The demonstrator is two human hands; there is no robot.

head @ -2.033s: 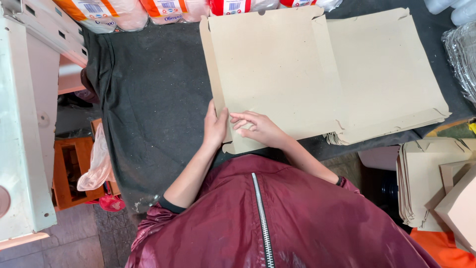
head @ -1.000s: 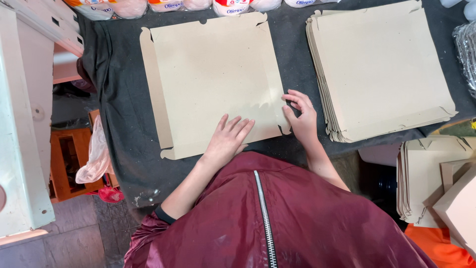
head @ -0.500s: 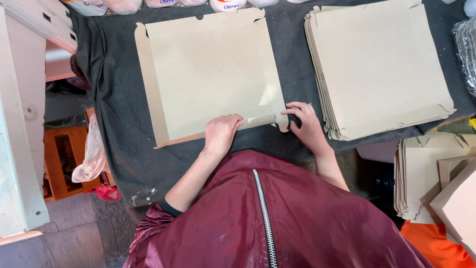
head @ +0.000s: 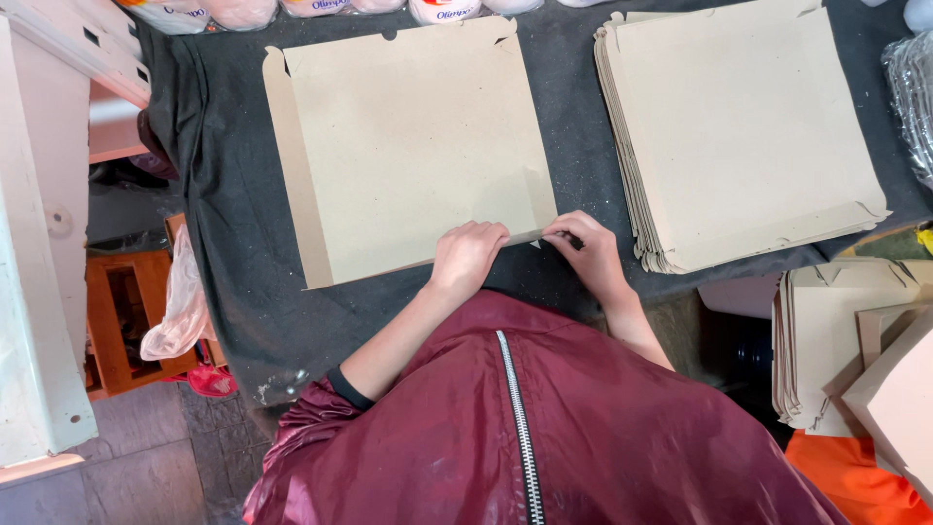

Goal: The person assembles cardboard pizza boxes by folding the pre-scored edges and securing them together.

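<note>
A flat, nearly square tan cardboard sheet lies on the dark cloth-covered surface, turned slightly, its near edge running left to right. The left hand and right hand rest on that edge, fingers curled closed, pinching its folded flap. Just right of the right fingers sits a stack of cardboard sheets.

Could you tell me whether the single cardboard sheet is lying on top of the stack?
No, the cardboard sheet lies flat on the dark cloth, apart from the stack.
</note>
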